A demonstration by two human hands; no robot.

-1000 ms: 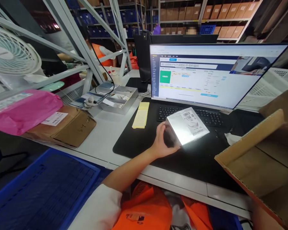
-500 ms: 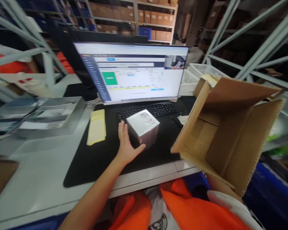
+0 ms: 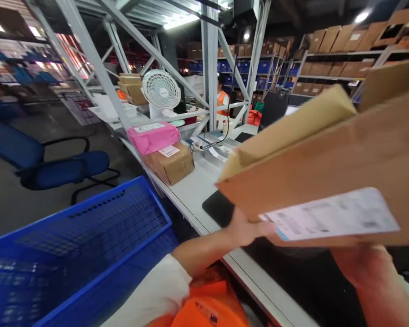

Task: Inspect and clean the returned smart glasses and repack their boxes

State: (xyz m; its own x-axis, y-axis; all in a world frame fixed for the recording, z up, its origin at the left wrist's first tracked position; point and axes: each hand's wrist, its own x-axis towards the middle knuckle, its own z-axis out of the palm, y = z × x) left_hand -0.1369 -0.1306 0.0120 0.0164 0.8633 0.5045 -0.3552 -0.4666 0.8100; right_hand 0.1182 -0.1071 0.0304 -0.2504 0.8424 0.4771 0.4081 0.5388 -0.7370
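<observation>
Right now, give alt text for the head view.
A person's left hand and right hand hold a labelled cardboard box over a desk. Left of it, a pink package lies on a brown carton; lower left, a blue crate.

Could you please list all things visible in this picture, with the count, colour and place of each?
large carton: 1, brown, right foreground
label: 1, white, on large carton
table: 1, pale, centre
mat: 1, black, on table
small carton: 1, brown, on table
package: 1, pink, on small carton
tray: 1, grey, beyond small carton
fan: 1, whitish, behind package
crate: 1, blue, lower left
chair: 1, blue, left
co-worker: 1, orange vest, background
shelves: several, pale, background
sleeves: 2, white, bottom
left hand: 1, bare, gripping large carton
right hand: 1, bare, under large carton, blurred
</observation>
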